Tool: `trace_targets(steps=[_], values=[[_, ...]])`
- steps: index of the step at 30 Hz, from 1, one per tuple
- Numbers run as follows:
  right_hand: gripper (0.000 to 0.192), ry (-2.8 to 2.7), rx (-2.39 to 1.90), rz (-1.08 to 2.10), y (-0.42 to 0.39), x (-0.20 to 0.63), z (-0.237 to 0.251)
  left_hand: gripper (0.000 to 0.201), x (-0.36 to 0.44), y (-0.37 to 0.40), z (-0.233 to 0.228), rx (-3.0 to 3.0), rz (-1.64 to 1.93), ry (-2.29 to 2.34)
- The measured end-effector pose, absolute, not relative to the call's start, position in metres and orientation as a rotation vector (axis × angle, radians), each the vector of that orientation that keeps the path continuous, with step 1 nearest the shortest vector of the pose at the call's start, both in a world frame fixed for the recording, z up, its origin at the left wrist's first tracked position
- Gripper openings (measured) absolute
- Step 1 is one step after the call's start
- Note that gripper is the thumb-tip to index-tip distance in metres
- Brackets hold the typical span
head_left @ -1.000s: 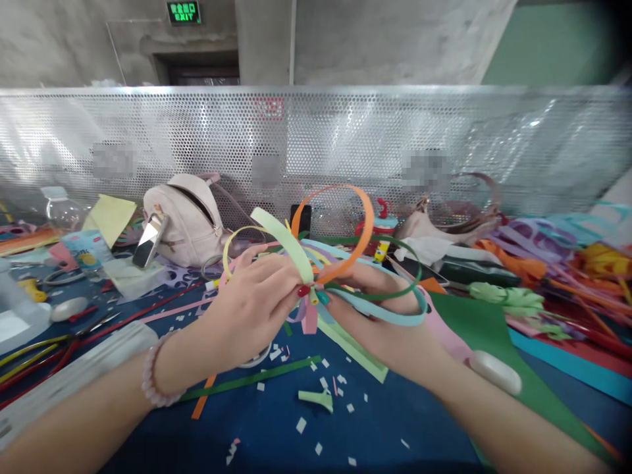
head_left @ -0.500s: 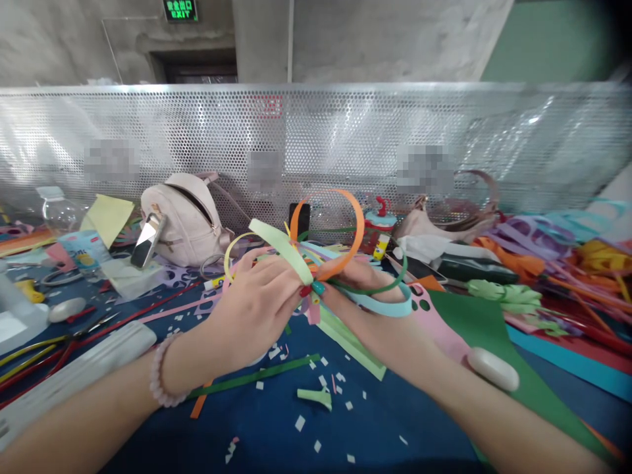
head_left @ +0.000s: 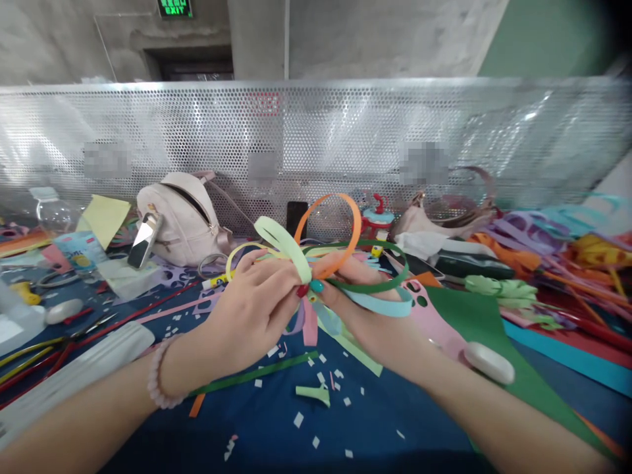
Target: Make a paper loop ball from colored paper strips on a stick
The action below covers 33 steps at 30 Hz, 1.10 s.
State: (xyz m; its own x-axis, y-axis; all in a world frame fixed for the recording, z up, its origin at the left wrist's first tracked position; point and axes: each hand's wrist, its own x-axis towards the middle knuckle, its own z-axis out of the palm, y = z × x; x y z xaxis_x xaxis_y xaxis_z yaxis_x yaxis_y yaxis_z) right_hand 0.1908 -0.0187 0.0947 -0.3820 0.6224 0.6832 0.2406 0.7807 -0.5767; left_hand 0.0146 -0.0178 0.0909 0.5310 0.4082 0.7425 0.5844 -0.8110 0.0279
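Left hand [head_left: 247,309] is pinching the paper-strip bundle [head_left: 301,263] at its gathered middle, grip closed, red thumbnail facing the camera. Right hand [head_left: 375,322] is pinching the same spot from its side, grip closed too, teal thumbnail showing; thumbs are sitting just beside each other. Bundle is sitting up in front of the wearer, between both hands, above the table [head_left: 276,434].

Orange loop [head_left: 358,227] is arching highest; light green strip is curving over the left fingers. Dark green loop [head_left: 405,266] and light blue loop [head_left: 395,305] are sticking out over the right hand; yellow loop [head_left: 228,263] is bowing out past the left. Pink end [head_left: 310,327] is hanging below the thumbs. Bracelet [head_left: 155,372] is circling the left wrist.

Below the hands, a light green curl [head_left: 313,394], a dark green strip [head_left: 261,374] and white scraps [head_left: 299,419] are lying on the table. Scissors [head_left: 69,342] are resting far left. White oval object [head_left: 488,362] is lying near the right forearm, by a green sheet [head_left: 523,368]. Pale backpack [head_left: 180,217] is standing behind, phone [head_left: 144,240] leaning at its front. Perforated panel [head_left: 336,131] is running along the back.
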Motion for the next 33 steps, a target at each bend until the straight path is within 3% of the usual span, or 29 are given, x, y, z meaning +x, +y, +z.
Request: trace_targets(steps=[7, 25, 29, 33], values=[[0.02, -1.974, -0.796, 0.642, -0.016, 0.191, 0.09, 0.016, 0.011, -0.017, 0.094, -2.592, -1.236, -0.937], [0.03, -2.074, -0.805, 0.232, -0.02, 0.192, 0.095, 0.011, 0.006, -0.018, 0.101, -2.748, -1.376, -1.166], [0.029, -2.063, -0.896, 0.145, -0.024, 0.192, 0.097, 0.01, 0.003, -0.016, 0.101, -2.704, -1.577, -1.198], [0.014, -2.142, -0.791, -0.019, -0.029, 0.193, 0.1, 0.016, -0.006, -0.012, 0.107, -2.556, -1.98, -1.319]])
